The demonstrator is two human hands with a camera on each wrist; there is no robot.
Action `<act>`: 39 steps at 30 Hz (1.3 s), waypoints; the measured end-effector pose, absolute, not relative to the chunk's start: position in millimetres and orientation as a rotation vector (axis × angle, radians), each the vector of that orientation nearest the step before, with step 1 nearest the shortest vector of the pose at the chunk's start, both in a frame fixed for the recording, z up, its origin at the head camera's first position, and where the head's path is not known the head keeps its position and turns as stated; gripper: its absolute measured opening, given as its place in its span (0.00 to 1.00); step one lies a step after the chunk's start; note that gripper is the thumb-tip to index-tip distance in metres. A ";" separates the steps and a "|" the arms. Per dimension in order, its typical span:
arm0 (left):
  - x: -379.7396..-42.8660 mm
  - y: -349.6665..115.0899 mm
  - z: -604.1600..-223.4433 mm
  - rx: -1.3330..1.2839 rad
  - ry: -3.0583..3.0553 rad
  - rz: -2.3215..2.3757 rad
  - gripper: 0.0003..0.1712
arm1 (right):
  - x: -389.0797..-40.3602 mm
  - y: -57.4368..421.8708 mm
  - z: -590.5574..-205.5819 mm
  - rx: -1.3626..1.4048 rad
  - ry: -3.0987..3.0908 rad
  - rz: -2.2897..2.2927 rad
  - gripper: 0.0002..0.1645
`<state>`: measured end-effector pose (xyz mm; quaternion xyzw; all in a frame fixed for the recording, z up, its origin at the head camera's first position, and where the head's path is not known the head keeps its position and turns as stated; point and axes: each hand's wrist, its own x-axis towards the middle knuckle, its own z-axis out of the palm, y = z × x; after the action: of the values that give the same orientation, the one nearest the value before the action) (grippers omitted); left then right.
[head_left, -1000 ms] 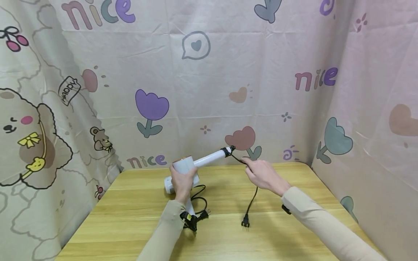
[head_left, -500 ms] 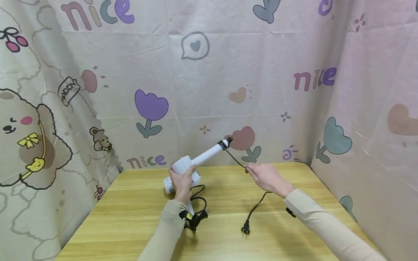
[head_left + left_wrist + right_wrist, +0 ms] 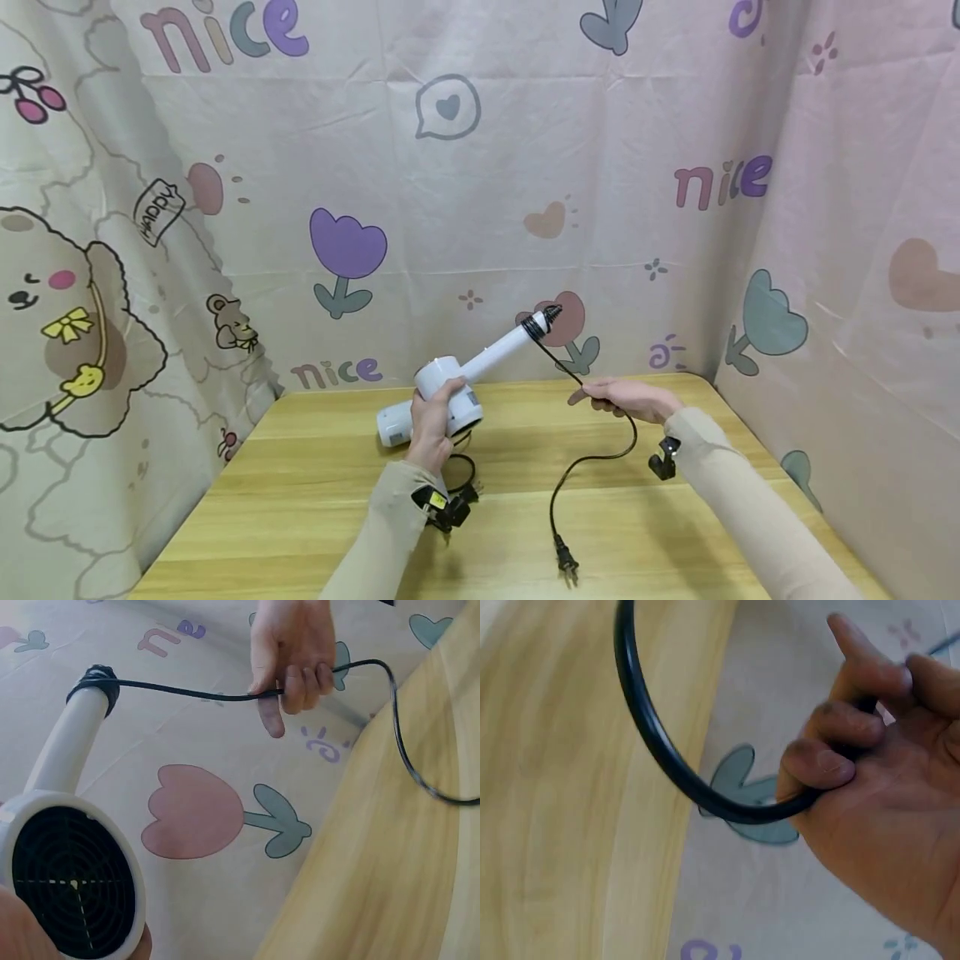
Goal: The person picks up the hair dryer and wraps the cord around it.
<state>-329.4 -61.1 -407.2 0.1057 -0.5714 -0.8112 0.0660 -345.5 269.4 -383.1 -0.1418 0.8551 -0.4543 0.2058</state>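
My left hand point(image 3: 431, 421) grips the head of a white hair dryer point(image 3: 498, 354), its handle slanting up to the right. Black power cord point(image 3: 534, 326) is wound round the handle's end. In the left wrist view, the dryer's round dark grille point(image 3: 75, 877) faces the camera. My right hand point(image 3: 626, 398) holds the stretched cord, with the ring and little fingers point(image 3: 821, 763) curled over it and the index finger sticking out. From that hand the cord loops down to a two-pin plug point(image 3: 566, 558) at the table's front.
Behind my left hand, a second white hair dryer point(image 3: 393, 425) lies on the wooden table point(image 3: 285, 500), partly hidden. Its black cord point(image 3: 465, 467) and plug lie near my left wrist. A patterned curtain point(image 3: 480, 183) surrounds the table at the back and sides.
The held dryer dipped left, then swung right, baring more of the second dryer. My right hand has moved right and turned over, drawing out more cord. The plug has shifted toward the front.
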 end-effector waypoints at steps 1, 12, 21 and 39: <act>-328.9 -60.3 -406.8 0.313 -1.719 -2.456 0.43 | -348.3 272.7 -382.3 -0.366 2.381 -1.272 0.25; -327.6 -59.3 -408.7 0.211 -1.723 -2.575 0.39 | -371.5 284.5 -372.5 -0.340 3.155 -1.012 0.27; -322.4 -60.4 -420.4 0.046 -1.857 -2.575 0.35 | -384.9 283.1 -358.1 -0.359 3.592 -0.753 0.34; -335.1 -81.2 -438.5 -0.262 -2.363 -2.182 0.47 | -379.5 270.4 -325.0 -0.809 3.729 -0.386 0.21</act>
<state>-335.1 -81.2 -438.5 -0.0811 -0.7316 -0.6756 -0.0430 -379.5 270.4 -325.0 -0.1982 0.9144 -0.0945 -0.3400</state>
